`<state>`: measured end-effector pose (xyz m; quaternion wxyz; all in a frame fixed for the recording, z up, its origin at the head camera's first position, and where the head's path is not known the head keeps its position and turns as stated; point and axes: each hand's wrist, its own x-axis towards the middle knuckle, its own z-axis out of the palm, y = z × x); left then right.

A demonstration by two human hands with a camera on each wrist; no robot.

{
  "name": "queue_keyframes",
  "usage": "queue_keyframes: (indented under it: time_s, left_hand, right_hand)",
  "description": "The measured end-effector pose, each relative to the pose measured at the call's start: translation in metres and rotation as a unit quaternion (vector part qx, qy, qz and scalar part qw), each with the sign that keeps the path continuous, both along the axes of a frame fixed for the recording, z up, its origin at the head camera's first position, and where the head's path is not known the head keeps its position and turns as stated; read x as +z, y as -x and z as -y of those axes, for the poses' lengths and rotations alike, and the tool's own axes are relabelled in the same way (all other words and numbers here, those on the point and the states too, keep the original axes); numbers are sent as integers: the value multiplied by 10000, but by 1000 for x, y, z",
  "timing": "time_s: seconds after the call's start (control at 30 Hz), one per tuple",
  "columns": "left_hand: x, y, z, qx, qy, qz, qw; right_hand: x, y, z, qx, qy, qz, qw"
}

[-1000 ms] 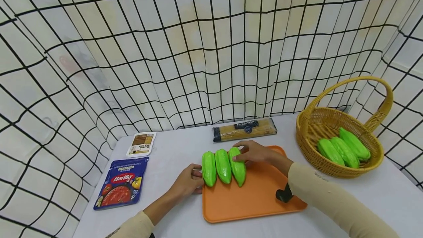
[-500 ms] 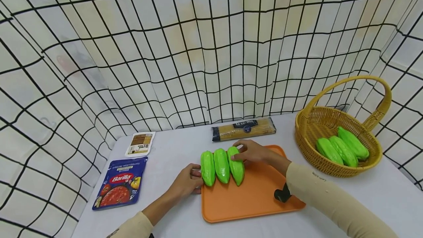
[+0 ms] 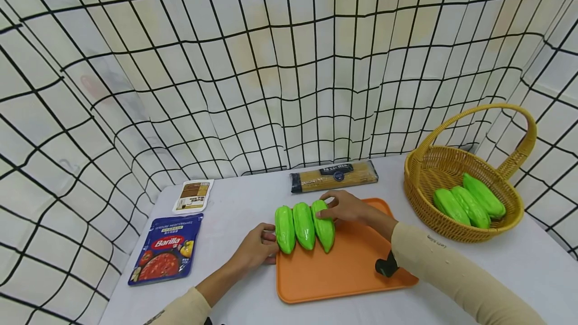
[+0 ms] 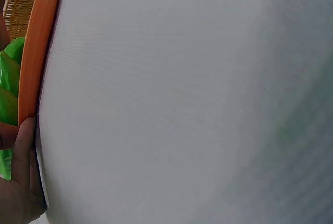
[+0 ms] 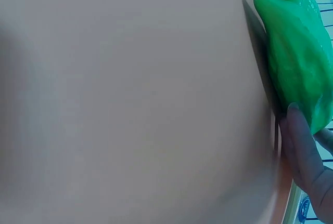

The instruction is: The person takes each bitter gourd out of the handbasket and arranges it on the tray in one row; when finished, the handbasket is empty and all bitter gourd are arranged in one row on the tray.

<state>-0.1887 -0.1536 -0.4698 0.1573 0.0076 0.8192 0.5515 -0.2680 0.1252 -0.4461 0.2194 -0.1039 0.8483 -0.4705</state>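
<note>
Three glossy green star fruit lie side by side at the far left of an orange tray [image 3: 334, 275]. My right hand [image 3: 345, 208] holds the rightmost star fruit [image 3: 326, 232] near its far end, thumb on top. In the right wrist view, fingertips [image 5: 299, 130] press against that fruit's end. The middle star fruit [image 3: 304, 227] lies close beside it. My left hand [image 3: 257, 246] is at the tray's left edge, next to the left star fruit [image 3: 284, 232]. In the left wrist view, its fingers [image 4: 23, 146] grip the tray rim, one outside and one inside.
A wicker basket [image 3: 413, 204] with three more green star fruit stands at the right. A spaghetti pack [image 3: 311, 180] lies behind the tray. At the left are a blue Barilla pouch [image 3: 167, 250] and a small brown-and-white packet [image 3: 194, 195]. Black netting [image 3: 298, 94] hangs behind.
The head view shifts slightly and returns. Both hands and the star fruit stay practically where they were.
</note>
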Motion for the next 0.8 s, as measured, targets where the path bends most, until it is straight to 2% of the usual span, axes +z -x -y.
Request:
queue_keyframes:
  time_s: [0.4,0.8]
  left_hand:
    - [1,0,0,-17,11,24,10000]
    - [-1,3,4,-148,-106,152,9997]
  right_hand:
    - [1,-4,-6,130,90,-50,9999]
    - [-1,-6,-14,31,287,33,9996]
